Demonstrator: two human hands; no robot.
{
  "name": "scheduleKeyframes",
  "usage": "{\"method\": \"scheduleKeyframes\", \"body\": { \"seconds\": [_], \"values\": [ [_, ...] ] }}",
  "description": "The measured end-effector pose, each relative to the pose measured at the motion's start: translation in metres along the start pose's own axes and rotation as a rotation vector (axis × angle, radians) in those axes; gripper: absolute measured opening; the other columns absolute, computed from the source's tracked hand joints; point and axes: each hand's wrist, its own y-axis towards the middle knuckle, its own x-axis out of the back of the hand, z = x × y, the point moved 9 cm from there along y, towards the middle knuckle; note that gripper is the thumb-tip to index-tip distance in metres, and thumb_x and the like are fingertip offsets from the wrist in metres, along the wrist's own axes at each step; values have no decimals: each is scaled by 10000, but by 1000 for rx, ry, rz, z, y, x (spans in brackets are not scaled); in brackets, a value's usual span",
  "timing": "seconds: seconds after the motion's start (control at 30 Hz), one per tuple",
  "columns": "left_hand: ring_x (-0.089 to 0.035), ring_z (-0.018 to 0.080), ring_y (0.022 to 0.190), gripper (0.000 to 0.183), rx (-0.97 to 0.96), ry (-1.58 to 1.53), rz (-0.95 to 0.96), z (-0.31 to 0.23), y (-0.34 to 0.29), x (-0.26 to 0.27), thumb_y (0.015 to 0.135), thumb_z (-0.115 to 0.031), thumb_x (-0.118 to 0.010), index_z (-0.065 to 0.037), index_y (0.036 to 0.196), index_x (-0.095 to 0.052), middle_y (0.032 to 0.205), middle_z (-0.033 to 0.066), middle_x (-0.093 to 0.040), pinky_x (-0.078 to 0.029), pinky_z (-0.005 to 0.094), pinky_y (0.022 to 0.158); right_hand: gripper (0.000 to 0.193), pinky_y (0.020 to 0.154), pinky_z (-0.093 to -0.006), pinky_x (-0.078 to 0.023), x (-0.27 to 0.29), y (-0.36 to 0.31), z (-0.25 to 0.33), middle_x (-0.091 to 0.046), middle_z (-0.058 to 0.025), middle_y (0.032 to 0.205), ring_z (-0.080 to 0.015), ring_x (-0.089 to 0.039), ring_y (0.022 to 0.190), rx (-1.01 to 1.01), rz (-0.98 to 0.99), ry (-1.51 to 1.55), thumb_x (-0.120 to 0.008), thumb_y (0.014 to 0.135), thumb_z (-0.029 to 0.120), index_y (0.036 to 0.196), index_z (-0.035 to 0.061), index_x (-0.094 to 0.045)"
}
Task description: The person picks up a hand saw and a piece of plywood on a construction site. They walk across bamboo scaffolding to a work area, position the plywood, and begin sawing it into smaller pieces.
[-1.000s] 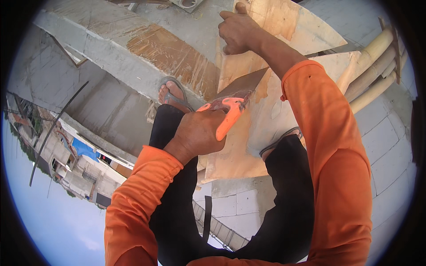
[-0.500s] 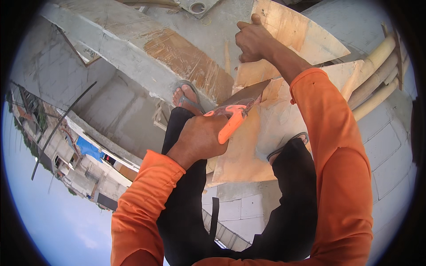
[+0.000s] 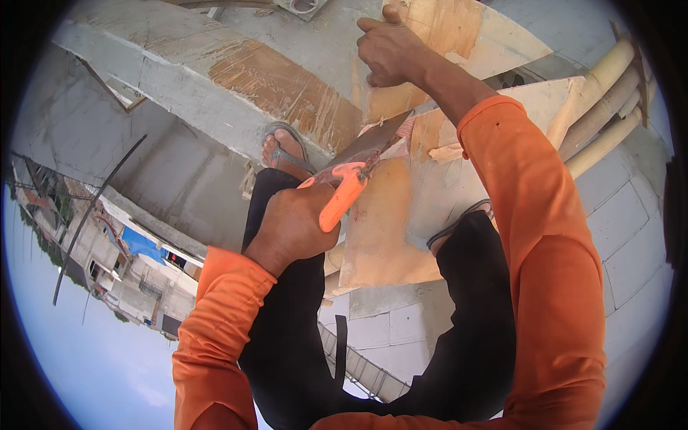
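My left hand [image 3: 290, 222] is closed round the orange handle of a handsaw [image 3: 345, 188]. The saw's dark, worn blade lies across a light-brown plywood board [image 3: 380, 222] and points up and away toward its far part. Farther off, my right hand [image 3: 390, 49] is closed at the left edge of the plywood's far section [image 3: 480, 39], thumb sticking up. Its fingers curl over that edge and are partly hidden. Splintered wood [image 3: 446, 153] shows on the board right of the blade. My sandalled feet [image 3: 285, 147] stand on either side of the saw.
A concrete beam [image 3: 172, 72] with brown scraped patches runs along the left, beside a lower recess [image 3: 179, 179]. Bamboo poles [image 3: 605, 107] lie at the right. Pale block paving [image 3: 616, 244] spreads below them. Buildings and sky show beyond the left edge.
The saw and my left hand have drawn back a little toward the lower left. My right hand keeps its place at the plywood edge. The whole view has shifted slightly.
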Motion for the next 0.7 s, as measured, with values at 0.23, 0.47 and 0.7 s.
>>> {"method": "scheduleKeyframes", "body": {
  "seconds": [0.23, 0.47, 0.7],
  "values": [
    [-608, 321, 616, 109, -47, -111, 1, -25, -40, 34, 674, -61, -633, -47, 778, -605, 690, 113, -592, -510, 384, 586, 281, 883, -557, -389, 66, -7, -45, -631, -59, 810, -257, -523, 995, -145, -269, 48, -710, 554, 293, 735, 78, -710],
    [-542, 254, 483, 137, 144, -139, -103, -67, -132, 147, 613, -51, -686, -45, 721, -602, 592, 74, -526, -471, 321, 505, 261, 845, -453, -380, 195, -61, -106, -584, -78, 929, -295, -484, 991, -310, -619, -45, -697, 662, 275, 782, 52, -634],
    [-531, 145, 550, 133, 488, -423, -332, -26, -186, 115, 668, -44, -654, 16, 762, -582, 650, 58, -558, -433, 294, 526, 354, 905, -451, -261, 245, -179, -122, -621, -14, 887, -204, -529, 950, -597, -1071, -201, -558, 918, 443, 911, 104, -659]
  ]
}}
